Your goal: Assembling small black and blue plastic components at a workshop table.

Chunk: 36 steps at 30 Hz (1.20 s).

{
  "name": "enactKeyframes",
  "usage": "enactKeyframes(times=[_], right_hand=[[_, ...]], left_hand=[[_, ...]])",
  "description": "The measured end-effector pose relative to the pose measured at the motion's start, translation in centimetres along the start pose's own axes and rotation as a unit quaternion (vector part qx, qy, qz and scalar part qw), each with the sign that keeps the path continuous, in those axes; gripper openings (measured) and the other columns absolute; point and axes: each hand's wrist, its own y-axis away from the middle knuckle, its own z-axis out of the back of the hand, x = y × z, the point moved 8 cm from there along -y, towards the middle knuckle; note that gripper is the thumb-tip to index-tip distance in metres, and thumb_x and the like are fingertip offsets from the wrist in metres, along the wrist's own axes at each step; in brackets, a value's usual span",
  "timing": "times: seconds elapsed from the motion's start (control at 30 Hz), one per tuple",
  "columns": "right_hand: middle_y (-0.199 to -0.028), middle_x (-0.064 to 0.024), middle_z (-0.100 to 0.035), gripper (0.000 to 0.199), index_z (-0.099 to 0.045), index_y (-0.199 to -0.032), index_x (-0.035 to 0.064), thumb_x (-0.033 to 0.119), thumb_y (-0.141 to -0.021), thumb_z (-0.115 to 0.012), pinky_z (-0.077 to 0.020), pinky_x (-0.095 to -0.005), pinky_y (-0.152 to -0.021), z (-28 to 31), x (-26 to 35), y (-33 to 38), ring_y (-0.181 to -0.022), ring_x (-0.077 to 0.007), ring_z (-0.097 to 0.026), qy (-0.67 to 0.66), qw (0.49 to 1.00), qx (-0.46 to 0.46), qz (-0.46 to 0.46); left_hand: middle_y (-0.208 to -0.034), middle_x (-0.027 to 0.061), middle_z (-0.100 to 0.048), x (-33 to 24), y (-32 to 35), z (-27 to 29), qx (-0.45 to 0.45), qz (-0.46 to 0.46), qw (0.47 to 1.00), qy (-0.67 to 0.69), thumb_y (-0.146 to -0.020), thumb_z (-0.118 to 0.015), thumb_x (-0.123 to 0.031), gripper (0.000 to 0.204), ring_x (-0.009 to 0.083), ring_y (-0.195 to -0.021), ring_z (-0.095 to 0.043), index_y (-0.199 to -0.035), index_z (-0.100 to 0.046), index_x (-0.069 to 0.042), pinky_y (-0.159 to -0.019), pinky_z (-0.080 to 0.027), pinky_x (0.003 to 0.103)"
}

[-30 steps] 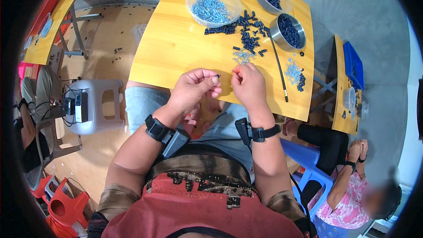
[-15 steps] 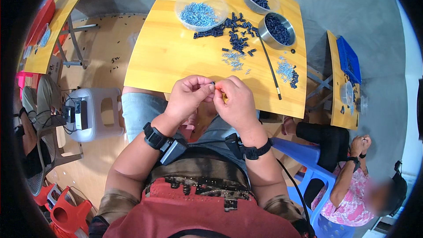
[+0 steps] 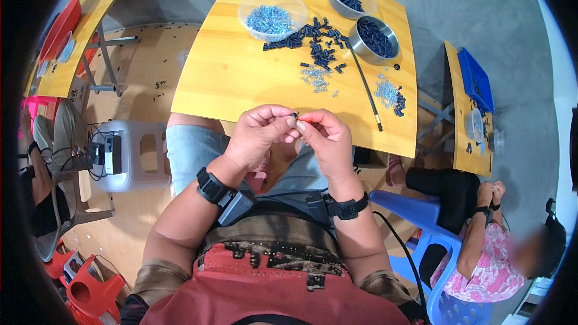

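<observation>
A small dark piece [image 3: 295,115] is being pinched by the left grip [image 3: 259,135], clamped on it with thumb and fingers near the bench's [image 3: 229,78] near edge; the piece is lying right of the left palm and just left of the right grip [image 3: 328,141], the left being nearer; its long axis is being hidden by its smallness and the fingers; the right grip's thumb and fingers are being held together just beside it, but whether they are clamping it cannot be told.

One held piece is being shown; two clear bowls are being seen, one holding silver-blue pins [image 3: 265,0] at far left, one holding dark pieces [image 3: 347,1] at far right; one metal bowl [image 3: 361,52] is being filled by more; one black rod [image 3: 364,83] is being counted; two loose heaps of silver pins [image 3: 316,77] are lying left and right of it; single pins and loose dark parts [image 3: 322,55] are defying counting.
</observation>
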Motion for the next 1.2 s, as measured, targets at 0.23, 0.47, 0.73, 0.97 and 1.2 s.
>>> enactKeyframes(times=[0.23,0.47,0.73,0.97,1.2], right_hand=[[-0.078,0.0,-0.059,0.005,-0.06,-0.084,0.0007,0.001,-0.08,-0.062,-0.0428,-0.0186,-0.058,1.4,2.9,-0.2,-0.066,-0.0052,-0.053,0.077,0.995,-0.023,0.058],[-0.073,-0.0049,-0.056,0.006,-0.06,-0.08,-0.0005,-0.001,-0.075,-0.063,-0.0423,-0.0208,-0.053,-0.6,5.5,0.5,-0.061,-0.009,-0.053,0.226,0.963,0.02,0.143],[-0.073,-0.0123,-0.056,0.007,-0.058,-0.078,0.0001,-0.002,-0.071,-0.06,-0.0456,-0.0309,-0.055,-2.1,6.9,0.8,-0.063,-0.0261,-0.057,0.372,0.91,0.06,0.173],[-0.074,-0.0144,-0.056,0.007,-0.058,-0.077,0.0002,0.005,-0.072,-0.059,-0.0454,-0.0365,-0.061,-3.3,7.3,-0.2,-0.07,-0.0308,-0.056,0.482,0.848,0.149,0.162],[-0.075,-0.0141,-0.057,0.009,-0.06,-0.08,-0.0003,0.002,-0.072,-0.059,-0.047,-0.0341,-0.063,-3.2,6.2,-0.8,-0.072,-0.0296,-0.057,0.409,0.895,0.093,0.154]], left_hand=[[-0.086,0.008,-0.064,-0.1,0.7,0.0,0.021,0.011,0.996,-0.086,-0.085,-0.06,-0.006,0.017,0.0137,-0.073,-0.062,-0.1,-0.062,0.0,-0.064,-0.052,0.024],[-0.085,0.0072,-0.065,-0.6,1.3,-0.5,0.029,0.002,0.993,-0.114,-0.084,-0.062,-0.008,0.019,0.0116,-0.072,-0.061,-0.1,-0.062,0.002,-0.065,-0.052,0.023],[-0.077,0.0022,-0.063,-0.5,1.9,-0.5,0.012,0.033,0.987,-0.159,-0.084,-0.062,-0.008,0.015,0.0059,-0.067,-0.057,-0.095,-0.064,0.002,-0.062,-0.048,0.02],[-0.082,0.0035,-0.064,-0.5,1.8,-0.6,0.015,0.041,0.966,-0.254,-0.085,-0.061,-0.009,0.017,0.0073,-0.07,-0.059,-0.097,-0.063,0.003,-0.064,-0.05,0.02],[-0.085,0.0045,-0.065,-0.4,1.1,0.5,-0.007,0.043,0.987,-0.153,-0.085,-0.061,-0.009,0.017,0.0093,-0.072,-0.061,-0.098,-0.062,0.001,-0.064,-0.051,0.021]])
